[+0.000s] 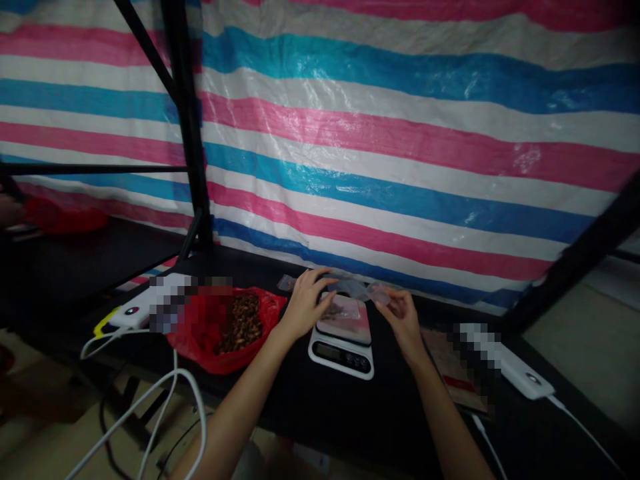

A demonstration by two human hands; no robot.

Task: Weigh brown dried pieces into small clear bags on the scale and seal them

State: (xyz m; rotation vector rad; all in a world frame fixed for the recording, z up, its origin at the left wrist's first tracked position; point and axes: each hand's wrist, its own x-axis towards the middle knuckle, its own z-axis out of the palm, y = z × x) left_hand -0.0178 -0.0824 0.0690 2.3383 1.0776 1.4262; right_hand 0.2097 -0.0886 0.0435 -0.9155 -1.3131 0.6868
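Observation:
A thin clear plastic bag point(354, 288) stretches between my two hands above the back of a white kitchen scale point(314, 363). My left hand point(305, 303) has its fingers curled at the bag's left end, thumb below and forefinger above. My right hand point(403, 312) pinches the bag's right end between thumb and fingertips. On the scale's platform point(345, 328) lies a small clear packet point(345, 311) with some dark bits in it, partly behind my left thumb. Left of my left forearm, an open red plastic bag point(200, 357) holds many small brown pieces point(245, 323).
Another small clear packet point(286, 283) lies behind the red bag. White devices with cables stand at left point(133, 313) and right point(530, 380). A flat brown packet point(450, 367) lies right of my right forearm. Black posts point(185, 120) and a striped sheet point(400, 147) bound the table.

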